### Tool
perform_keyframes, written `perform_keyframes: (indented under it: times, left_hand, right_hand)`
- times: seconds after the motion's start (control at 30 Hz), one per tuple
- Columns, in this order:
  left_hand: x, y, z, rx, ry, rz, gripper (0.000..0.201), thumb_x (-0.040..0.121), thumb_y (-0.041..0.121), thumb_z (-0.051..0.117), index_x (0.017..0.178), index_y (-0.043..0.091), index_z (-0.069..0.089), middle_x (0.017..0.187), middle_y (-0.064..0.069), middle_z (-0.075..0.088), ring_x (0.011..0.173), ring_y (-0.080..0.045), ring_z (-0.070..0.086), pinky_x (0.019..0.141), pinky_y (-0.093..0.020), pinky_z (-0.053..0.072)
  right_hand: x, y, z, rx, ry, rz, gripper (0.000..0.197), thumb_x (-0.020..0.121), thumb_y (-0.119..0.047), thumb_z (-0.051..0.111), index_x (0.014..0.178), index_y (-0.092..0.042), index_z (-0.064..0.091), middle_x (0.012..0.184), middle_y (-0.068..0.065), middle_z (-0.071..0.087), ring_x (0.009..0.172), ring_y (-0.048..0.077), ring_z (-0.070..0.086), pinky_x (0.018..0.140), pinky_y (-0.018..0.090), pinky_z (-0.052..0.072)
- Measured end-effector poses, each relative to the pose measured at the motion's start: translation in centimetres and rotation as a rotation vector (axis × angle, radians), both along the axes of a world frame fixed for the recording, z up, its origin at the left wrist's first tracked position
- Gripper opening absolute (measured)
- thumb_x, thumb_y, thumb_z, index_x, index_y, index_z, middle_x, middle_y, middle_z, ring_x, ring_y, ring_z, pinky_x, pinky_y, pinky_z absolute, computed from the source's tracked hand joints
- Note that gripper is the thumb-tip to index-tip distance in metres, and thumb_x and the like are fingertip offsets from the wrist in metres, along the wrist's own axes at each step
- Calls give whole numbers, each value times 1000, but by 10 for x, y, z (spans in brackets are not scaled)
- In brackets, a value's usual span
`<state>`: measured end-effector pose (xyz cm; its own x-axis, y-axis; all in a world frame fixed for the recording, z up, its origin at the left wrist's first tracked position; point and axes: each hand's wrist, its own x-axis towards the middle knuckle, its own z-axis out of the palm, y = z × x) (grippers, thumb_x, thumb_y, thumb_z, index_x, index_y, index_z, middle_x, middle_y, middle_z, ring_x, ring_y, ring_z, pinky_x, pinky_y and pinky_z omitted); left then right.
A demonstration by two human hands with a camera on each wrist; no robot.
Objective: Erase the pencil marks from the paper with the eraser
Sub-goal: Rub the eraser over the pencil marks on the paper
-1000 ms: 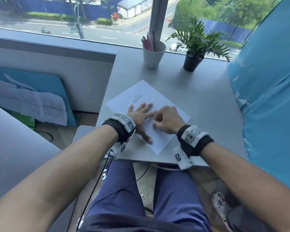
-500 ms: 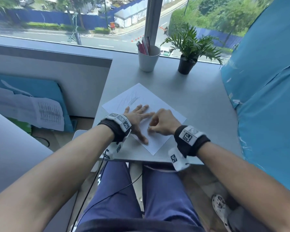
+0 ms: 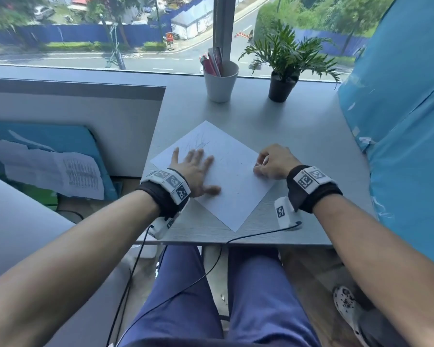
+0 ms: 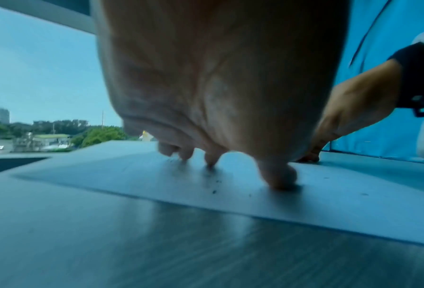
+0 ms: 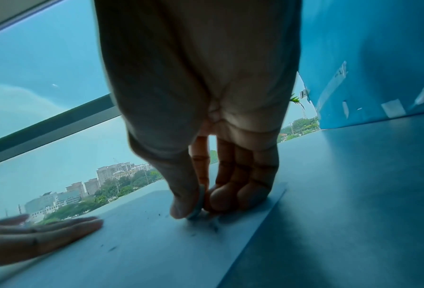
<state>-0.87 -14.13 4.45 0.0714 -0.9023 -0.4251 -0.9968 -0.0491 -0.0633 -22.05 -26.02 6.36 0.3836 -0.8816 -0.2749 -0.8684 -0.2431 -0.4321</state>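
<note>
Head view: a white sheet of paper [image 3: 226, 171] lies cornerwise on a grey desk [image 3: 298, 126]. Left hand [image 3: 194, 171] presses it flat, fingers spread, just below faint pencil scribbles [image 3: 198, 144] near the far corner. Right hand [image 3: 273, 162] pinches a small pale eraser [image 5: 198, 204] at the sheet's right edge; the scribbles lie up-left, beyond the left fingers. A white pen cup [image 3: 221, 82] and potted plant [image 3: 283, 71] stand well clear.

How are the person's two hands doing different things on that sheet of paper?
The left hand lies flat with fingers spread, pressing the paper; the right hand is curled, pinching a small pale eraser. The left hand sits near the pencil scribbles; the right hand works at the paper's right corner. Both touch the paper, and both wrists wear black bands.
</note>
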Motion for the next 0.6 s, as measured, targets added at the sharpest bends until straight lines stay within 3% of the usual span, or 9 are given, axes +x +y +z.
perform_keyframes:
  times: [0.07,0.1,0.2,0.27,0.37,0.47,0.6]
  left_hand:
    - [-7,4,8,-91,-106,20,96,92,76,23,159,10,-1,166,-11,-11,153,-26,-11,119,-57,-13]
    - [-15,8,10,-125,-75,-59,92,95,72,22,159,9,-1,166,-10,-12,153,-24,-12,120,-55,-12]
    - [-47,25,4,-55,196,-473,83,97,68,24,160,20,-4,165,1,-17,152,-16,-16,122,-45,-12]
    - [-63,33,-7,11,324,-610,82,96,70,24,159,27,-4,165,7,-16,151,-12,-17,120,-41,-15]
    - [-61,22,-14,42,368,-527,81,94,70,23,158,32,-9,163,10,-21,148,-8,-21,119,-42,-16]
    - [-44,-5,-9,48,322,-317,86,92,71,22,157,28,-14,162,5,-25,148,-12,-23,122,-51,-11]
    - [-28,-34,-3,77,261,-109,115,79,82,47,158,26,-15,163,5,-26,151,-16,-20,119,-56,-9]
  right_hand:
    - [0,-5,-1,26,-3,3,14,78,-25,77,86,-15,72,92,6,70,88,19,63,75,21,43]
    - [0,-6,-1,34,-2,9,14,77,-26,77,85,-16,72,92,6,70,89,19,63,75,21,43]
    - [-1,-6,-2,20,-2,27,15,78,-25,78,88,-15,73,95,7,69,92,19,61,75,21,41]
    - [-1,-4,0,12,-9,38,15,78,-24,78,88,-13,73,95,7,70,95,20,61,76,22,43]
    - [-2,-3,1,4,-27,44,14,77,-23,78,86,-14,72,93,9,70,102,22,60,83,24,48]
    - [-3,-3,2,6,-29,52,14,77,-23,78,87,-14,72,96,8,69,102,21,59,82,24,47]
    - [1,-4,7,-11,30,84,17,77,-20,79,91,-11,73,96,5,65,89,16,56,73,21,44]
